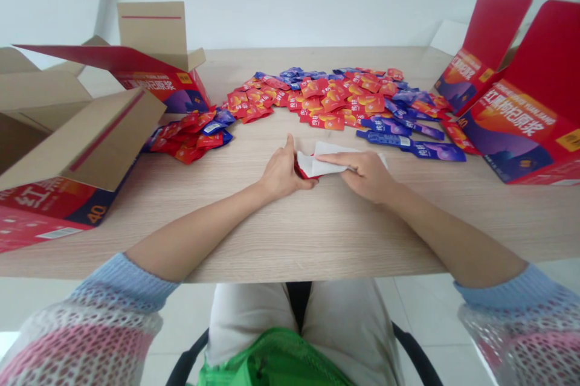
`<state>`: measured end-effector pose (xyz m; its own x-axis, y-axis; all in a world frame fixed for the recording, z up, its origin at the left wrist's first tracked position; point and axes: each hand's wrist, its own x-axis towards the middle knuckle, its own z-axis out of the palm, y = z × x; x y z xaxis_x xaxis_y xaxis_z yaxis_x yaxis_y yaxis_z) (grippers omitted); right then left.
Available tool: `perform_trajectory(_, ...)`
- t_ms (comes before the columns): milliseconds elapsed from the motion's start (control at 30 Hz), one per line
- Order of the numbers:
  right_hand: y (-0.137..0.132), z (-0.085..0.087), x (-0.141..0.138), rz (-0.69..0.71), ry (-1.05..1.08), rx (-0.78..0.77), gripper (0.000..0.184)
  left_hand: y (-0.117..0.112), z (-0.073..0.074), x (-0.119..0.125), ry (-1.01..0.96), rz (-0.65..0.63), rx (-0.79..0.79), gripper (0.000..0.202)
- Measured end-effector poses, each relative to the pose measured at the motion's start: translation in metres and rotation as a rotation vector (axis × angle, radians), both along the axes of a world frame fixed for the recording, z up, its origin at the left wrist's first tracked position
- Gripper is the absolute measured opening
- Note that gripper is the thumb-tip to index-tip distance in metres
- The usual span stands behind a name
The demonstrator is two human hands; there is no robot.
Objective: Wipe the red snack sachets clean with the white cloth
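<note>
Near the middle of the table my left hand [284, 167] is closed on a red sachet [309, 175], its thumb pointing up. Most of the sachet is covered by a white tissue [338, 150]. My right hand [369, 173] grips the tissue, its fingers pressing it against the sachet. Beyond both hands a wide heap of red sachets [326, 99] is spread, with blue sachets [387, 126] mixed in and along its right side. A smaller pile of red and blue sachets [190, 138] lies to the left of my left hand.
Open red cartons stand on both sides: a large one [67, 193] at the near left, another [167, 81] behind it, and two at the right, one nearer [521, 126] and one farther [466, 72]. The table's front edge [312, 280] runs before my lap.
</note>
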<state>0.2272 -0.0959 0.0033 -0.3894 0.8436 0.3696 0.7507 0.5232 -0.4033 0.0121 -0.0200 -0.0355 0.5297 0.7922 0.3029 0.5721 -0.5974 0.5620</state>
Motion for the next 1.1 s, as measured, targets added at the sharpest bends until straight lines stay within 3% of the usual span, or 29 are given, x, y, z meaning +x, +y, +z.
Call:
perform_trajectory(100, 0.002, -0.009, -0.015, 0.224, -0.087, -0.006, 0.062, 0.003, 0.000, -0.002, 0.056, -0.016, 0.033, 0.121)
perform_trajectory(200, 0.013, -0.018, -0.016, 0.285, -0.191, -0.008, 0.056, 0.003, 0.000, -0.003, 0.036, -0.018, 0.026, 0.119)
perform_trajectory(300, 0.025, -0.020, -0.006, 0.216, -0.251, -0.008, 0.049, -0.001, 0.001, 0.000, -0.015, -0.008, -0.009, 0.131)
perform_trajectory(633, 0.033, -0.015, 0.012, -0.198, -0.397, -0.005, 0.047, -0.006, 0.005, 0.004, -0.034, -0.002, -0.052, 0.132)
perform_trajectory(767, 0.034, -0.015, 0.026, -0.342, -0.351, -0.036, 0.048, -0.010, 0.006, 0.004, -0.045, 0.035, -0.034, 0.132)
perform_trajectory(967, 0.019, -0.009, 0.028, -0.150, 0.132, -0.071, 0.047, -0.011, 0.005, 0.004, -0.122, 0.085, -0.084, 0.137)
perform_trajectory(1100, 0.018, -0.017, 0.002, -0.070, -0.045, -0.116, 0.049, -0.008, 0.003, 0.004, -0.172, 0.071, -0.131, 0.139)
